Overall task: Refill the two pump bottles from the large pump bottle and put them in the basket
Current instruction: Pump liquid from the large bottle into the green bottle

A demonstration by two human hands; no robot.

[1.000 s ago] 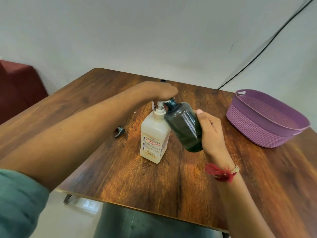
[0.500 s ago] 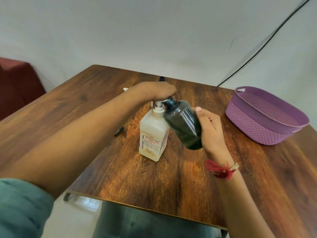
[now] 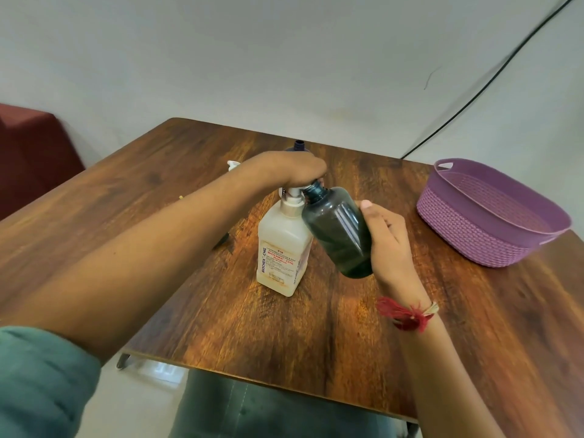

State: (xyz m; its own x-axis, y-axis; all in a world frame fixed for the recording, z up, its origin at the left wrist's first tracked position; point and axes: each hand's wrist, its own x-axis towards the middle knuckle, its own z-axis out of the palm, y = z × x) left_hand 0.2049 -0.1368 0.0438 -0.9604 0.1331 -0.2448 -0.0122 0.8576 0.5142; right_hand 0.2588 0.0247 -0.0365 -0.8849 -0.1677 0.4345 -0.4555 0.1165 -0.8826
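Pressing on the pump (image 3: pixel 292 194) of the big bottle (image 3: pixel 282 254), the person's left hand (image 3: pixel 290 167) sits on top of it, fingers curled down over the pump head, the forearm coming in from the bottle's left. The big bottle, pale and labelled, stands upright on the wooden table (image 3: pixel 316 327). Just to its right the dark bottle (image 3: pixel 339 235) is held off the table, uncapped and tilted, with its open neck up against the pump's spout and its base swung away to the right. The right hand (image 3: pixel 387 245) grips the dark bottle's lower half from the right, thumb laid along the upper side and fingers wrapped behind it; a red thread band (image 3: pixel 406 312) circles that wrist. The purple basket (image 3: pixel 483 216) rests on the table well to the right of the big bottle. Behind the big bottle, a dark neck (image 3: pixel 298 144) shows above the left hand, the rest of it hidden. A white pump part (image 3: pixel 233 165) lies behind and to the left, and a small black piece (image 3: pixel 222 240) lies on the table to the big bottle's left, too small to identify.
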